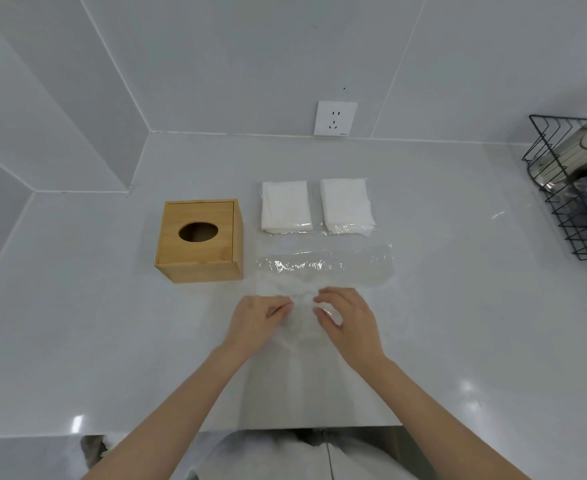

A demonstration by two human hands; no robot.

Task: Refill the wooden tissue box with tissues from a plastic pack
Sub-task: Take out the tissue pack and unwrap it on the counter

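Pale grey wall tiles meet a glossy white bench (458,306) in a corner, with a white wall socket (335,118) set just above the bench's back edge. On the bench stands the wooden tissue box (200,240), upright, its oval slot facing up and dark inside. Just to its right lie two packs of white tissues in clear wrap, the left tissue pack (286,206) and the right tissue pack (347,206), side by side and apart from each other. Nearer the person, in front of those packs, a crumpled clear plastic wrapper (323,265) is spread flat on the bench, reaching from beside the box toward the right. Both hands are at its near edge: the left hand (255,320) pinches the film between thumb and curled fingers, a narrow grip, and the right hand (349,318) holds the film close beside it, thumb below and fingers bent over the top. The film between the two hands is blurred. At the far right a black wire rack (569,216) sits on the bench, holding shiny silver and dark packages.
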